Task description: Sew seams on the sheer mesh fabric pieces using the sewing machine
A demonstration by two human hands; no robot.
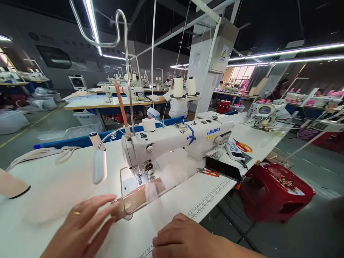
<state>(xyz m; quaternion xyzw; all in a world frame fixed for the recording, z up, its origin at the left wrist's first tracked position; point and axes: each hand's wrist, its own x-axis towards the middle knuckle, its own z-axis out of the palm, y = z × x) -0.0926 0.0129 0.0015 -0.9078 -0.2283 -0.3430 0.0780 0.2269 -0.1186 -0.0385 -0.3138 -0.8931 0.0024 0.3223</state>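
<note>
My left hand (87,224) has its fingers stretched out and apart, a ring on one finger. Its fingertips are at the left end of a brown, glossy, tape-covered strip (134,199) on the sewing machine's bed. My right hand (182,236) rests at the table's front edge with its fingers curled together; anything inside them is hidden. Between the hands and the white JUKI sewing machine (172,143), sheer white fabric (177,166) is bunched under the arm. The needle and presser foot (139,178) stand just behind the brown strip.
A small lamp (99,166) hangs left of the machine head. Thread cones (12,184) and pale fabric (43,154) lie to the left. On the right are an orange-handled cutter (211,172), a black phone (223,169), scissors (244,147) and a red stool (258,197).
</note>
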